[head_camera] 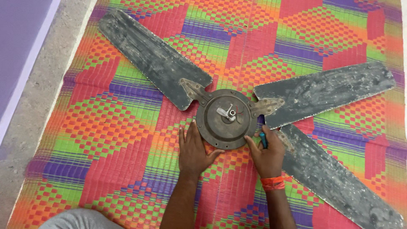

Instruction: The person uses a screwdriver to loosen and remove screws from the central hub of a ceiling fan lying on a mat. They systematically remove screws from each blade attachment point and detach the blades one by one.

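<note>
Grey, dusty round metal fan motor [225,118] may spin under our flat, spread left hand [193,149], so the blue-handled tool [263,139] gripped in our right hand [268,153] slips.

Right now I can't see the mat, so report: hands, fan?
Left hand flat against fan motor hub. Right hand grips blue-handled tool at hub's edge. Three blades attached. Nothing obstructing.

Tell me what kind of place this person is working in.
Probably the floor of a home. A bright woven mat lies on a grey concrete floor, and a dusty ceiling fan rests on it, with the left hand and right hand at its hub.
</note>
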